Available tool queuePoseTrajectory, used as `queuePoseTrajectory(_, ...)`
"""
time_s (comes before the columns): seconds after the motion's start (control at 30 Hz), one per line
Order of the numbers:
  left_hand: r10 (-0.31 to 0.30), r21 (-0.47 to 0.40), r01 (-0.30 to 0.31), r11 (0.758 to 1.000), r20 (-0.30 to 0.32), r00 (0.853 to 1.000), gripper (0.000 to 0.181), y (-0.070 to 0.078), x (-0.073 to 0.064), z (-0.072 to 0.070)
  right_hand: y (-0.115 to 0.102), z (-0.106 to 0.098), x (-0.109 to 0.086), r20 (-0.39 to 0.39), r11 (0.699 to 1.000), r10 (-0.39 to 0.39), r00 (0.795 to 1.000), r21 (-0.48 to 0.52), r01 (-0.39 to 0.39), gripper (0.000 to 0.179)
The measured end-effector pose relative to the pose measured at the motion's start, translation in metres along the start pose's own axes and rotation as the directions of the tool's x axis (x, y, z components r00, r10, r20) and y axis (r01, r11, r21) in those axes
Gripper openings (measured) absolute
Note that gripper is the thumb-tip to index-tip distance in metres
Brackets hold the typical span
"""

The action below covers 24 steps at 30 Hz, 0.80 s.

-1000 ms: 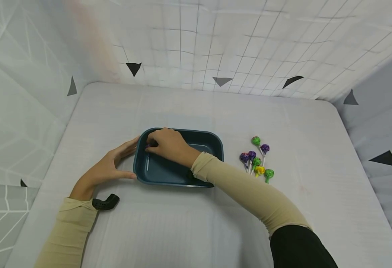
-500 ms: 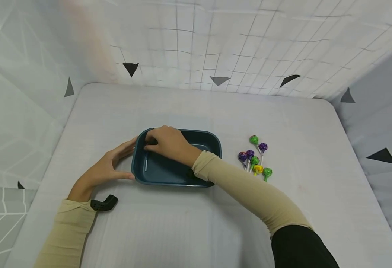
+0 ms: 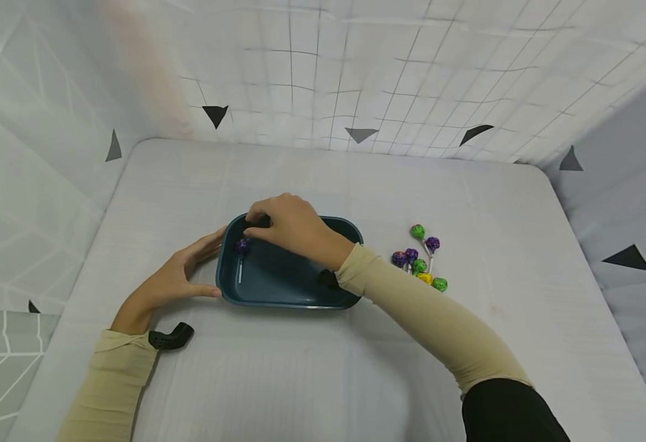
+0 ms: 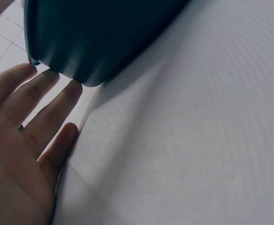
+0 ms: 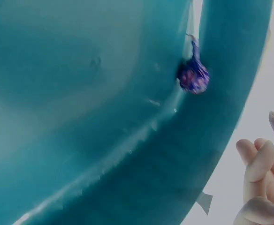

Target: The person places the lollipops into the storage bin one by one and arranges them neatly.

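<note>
A dark teal rectangular tray (image 3: 289,305) stands on the white table. Inside, by its left end, lies a purple-wrapped lollipop (image 3: 242,247), its white stick pointing towards me; the right wrist view shows this lollipop (image 5: 194,78) against the tray wall. My right hand (image 3: 295,227) hovers over the tray's far left part, fingers loosely bent and nothing between them. Outside the left end, my left hand (image 3: 176,279) is spread around the corner. In the left wrist view its straight fingers (image 4: 52,112) have their tips at the tray's outer wall (image 4: 80,61).
Several lollipops (image 3: 419,265) in green, purple and yellow wrappers lie in a loose cluster right of the tray. A black wrist camera (image 3: 170,336) sits on my left wrist. A grid-patterned backdrop (image 3: 378,73) rises behind the table.
My right hand has released the purple lollipop inside the tray and risen slightly, away from the person and to the right. The left hand has kept its place at the tray's end.
</note>
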<state>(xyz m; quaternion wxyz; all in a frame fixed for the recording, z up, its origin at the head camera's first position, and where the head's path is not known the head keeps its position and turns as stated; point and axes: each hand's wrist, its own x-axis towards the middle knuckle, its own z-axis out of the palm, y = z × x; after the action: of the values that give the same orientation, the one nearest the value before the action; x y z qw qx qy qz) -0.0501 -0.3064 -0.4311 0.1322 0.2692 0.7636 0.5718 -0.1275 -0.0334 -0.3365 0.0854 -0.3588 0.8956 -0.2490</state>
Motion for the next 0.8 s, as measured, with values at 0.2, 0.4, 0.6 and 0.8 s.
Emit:
queuePoseTrajectory(0.2, -0.004, -0.007, 0.004, 1.000, 0.000, 1.000, 0.116, 0.000, 0.000, 0.000, 0.005, -0.019, -0.011, -0.035, 0.999, 0.023, 0.999, 0.027, -0.022, 0.028)
queuePoseTrajectory(0.4, 0.005, 0.003, -0.005, 1.000, -0.008, 1.000, 0.117, -0.002, 0.000, 0.000, 0.012, -0.037, -0.026, -0.071, 0.998, 0.037, 0.997, 0.044, -0.034, 0.027)
queuePoseTrajectory(0.6, 0.013, 0.009, -0.013, 1.000, -0.005, 1.000, 0.117, -0.002, 0.000, 0.000, 0.017, -0.047, -0.042, -0.102, 0.999, 0.041, 0.994, 0.040, -0.037, 0.025)
queuePoseTrajectory(0.8, 0.019, 0.012, -0.019, 1.000, -0.003, 1.000, 0.117, 0.000, 0.000, 0.001, 0.024, -0.053, -0.055, -0.126, 0.999, 0.044, 0.991, 0.010, -0.044, 0.024)
